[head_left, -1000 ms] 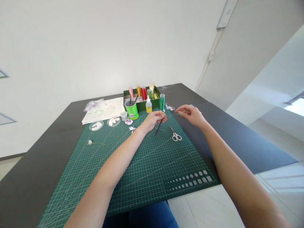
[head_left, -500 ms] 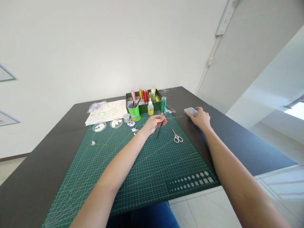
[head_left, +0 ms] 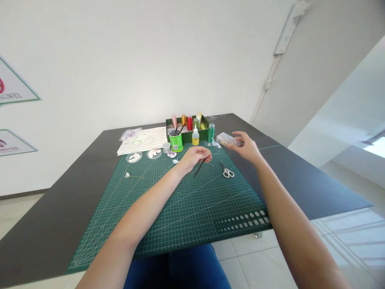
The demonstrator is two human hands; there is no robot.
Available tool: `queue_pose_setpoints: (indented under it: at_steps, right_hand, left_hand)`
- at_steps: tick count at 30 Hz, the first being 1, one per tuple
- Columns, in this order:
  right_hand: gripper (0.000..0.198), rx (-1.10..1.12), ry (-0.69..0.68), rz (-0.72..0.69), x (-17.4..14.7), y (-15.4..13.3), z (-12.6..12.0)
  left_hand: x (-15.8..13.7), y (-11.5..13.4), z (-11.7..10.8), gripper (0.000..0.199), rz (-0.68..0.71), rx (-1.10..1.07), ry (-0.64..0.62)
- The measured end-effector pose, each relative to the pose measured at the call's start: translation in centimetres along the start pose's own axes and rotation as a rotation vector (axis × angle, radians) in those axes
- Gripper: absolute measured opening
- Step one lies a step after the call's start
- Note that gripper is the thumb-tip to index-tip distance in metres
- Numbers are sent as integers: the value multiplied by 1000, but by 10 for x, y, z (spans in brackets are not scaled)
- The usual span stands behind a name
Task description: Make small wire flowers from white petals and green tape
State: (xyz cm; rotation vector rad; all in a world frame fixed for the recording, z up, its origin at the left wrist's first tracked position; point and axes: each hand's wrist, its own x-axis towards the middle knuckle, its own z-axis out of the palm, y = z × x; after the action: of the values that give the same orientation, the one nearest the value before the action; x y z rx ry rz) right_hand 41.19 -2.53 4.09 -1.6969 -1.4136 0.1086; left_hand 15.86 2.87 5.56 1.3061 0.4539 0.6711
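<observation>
My left hand point(head_left: 195, 157) is closed around a thin dark stick-like tool point(head_left: 199, 167), whose lower end points down over the green cutting mat point(head_left: 180, 208). My right hand point(head_left: 246, 147) grips a small clear plastic box point(head_left: 227, 139) by its right end, above the table's right part. The box's contents are too small to make out. Small scissors with white handles point(head_left: 228, 173) lie on the mat between my two hands. A spool of green thread point(head_left: 211, 133) stands just left of the box.
Behind my left hand stand a glue bottle point(head_left: 195, 136), a green can point(head_left: 176, 141) with dark tools and a green box point(head_left: 205, 120) of thread spools. Dishes of white pieces point(head_left: 134, 157), a white flower point(head_left: 127, 175) and white sheets point(head_left: 144, 139) lie leftward.
My right hand has lifted the clear box off the table and brought it left, towards the green spool. My left hand still holds the dark tool. The view has shifted slightly.
</observation>
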Motion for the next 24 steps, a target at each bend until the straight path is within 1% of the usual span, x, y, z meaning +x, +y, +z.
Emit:
queue_pose_setpoints:
  at_steps: [4,8,12,14,16,18,20,22,24]
  right_hand:
    - [56,-115,-174,-50,3,-13,26]
    - [50,-259,-251,-52,8,-21,52]
    - [56,-401,-308,-3,10,-31,73]
    - [61,-460,-342,23,8,-37,77]
    - [62,-492,-325,13,3,-48,76]
    - [56,-461,-229,-42,-8,-67,68]
    - [43,-338,-141,-136,-28,-93,57]
    - [34,-153,-167,-236,-55,-122,46]
    - [31,14,-213,-298,-87,-148,40]
  left_hand:
    - [-28,4,-3,31,25,72,-17]
    - [-56,5,-7,33,18,91,12]
    - [-81,11,-14,32,30,83,51]
    - [-93,15,-19,32,41,76,60]
    - [-104,20,-23,32,50,70,65]
    - [-116,24,-27,32,61,65,69]
    - [-127,28,-29,32,78,55,79]
    - [-139,30,-30,31,92,36,99]
    - [-151,32,-30,31,104,15,132]
